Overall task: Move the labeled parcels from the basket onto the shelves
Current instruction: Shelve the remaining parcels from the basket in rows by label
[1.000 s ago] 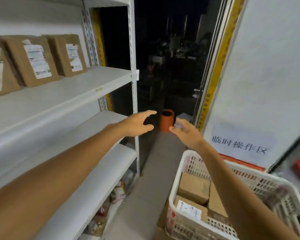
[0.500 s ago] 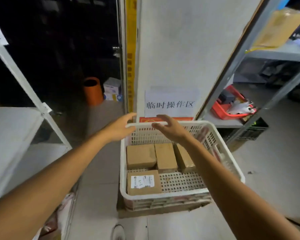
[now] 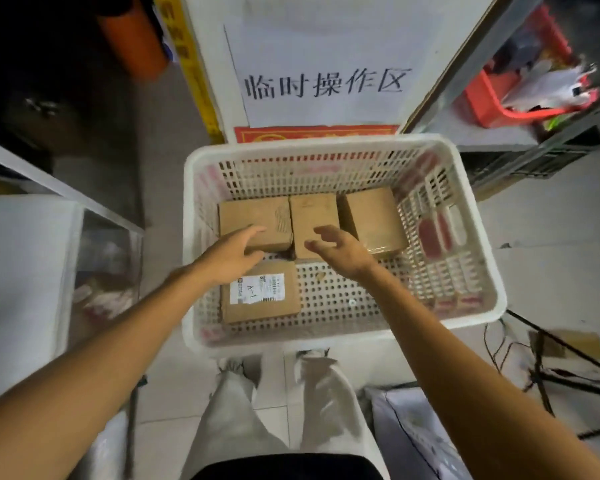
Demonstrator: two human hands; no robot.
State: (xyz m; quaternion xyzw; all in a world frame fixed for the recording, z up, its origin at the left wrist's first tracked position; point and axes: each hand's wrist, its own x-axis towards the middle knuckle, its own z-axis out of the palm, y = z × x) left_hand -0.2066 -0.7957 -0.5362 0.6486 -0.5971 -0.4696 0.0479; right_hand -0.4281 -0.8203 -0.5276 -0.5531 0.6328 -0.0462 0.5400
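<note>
Both grips released, empty: left grip over 10 o'clock parcel, right grip over 12 o'clock parcel, inside basket. Stiff cardboard, likely light; pinch opposite edges. Labeled parcel sits 7 o'clock.

The basket is showing white perforated plastic, smooth and faintly glossy. The parcels inside are looking like matt brown cardboard. The rightmost parcel is shining along its near edge. The nearest parcel is carrying a white paper label. The wall sign is looking like matt paper, the shelf post like grey metal. The floor tiles are gleaming slightly.
</note>
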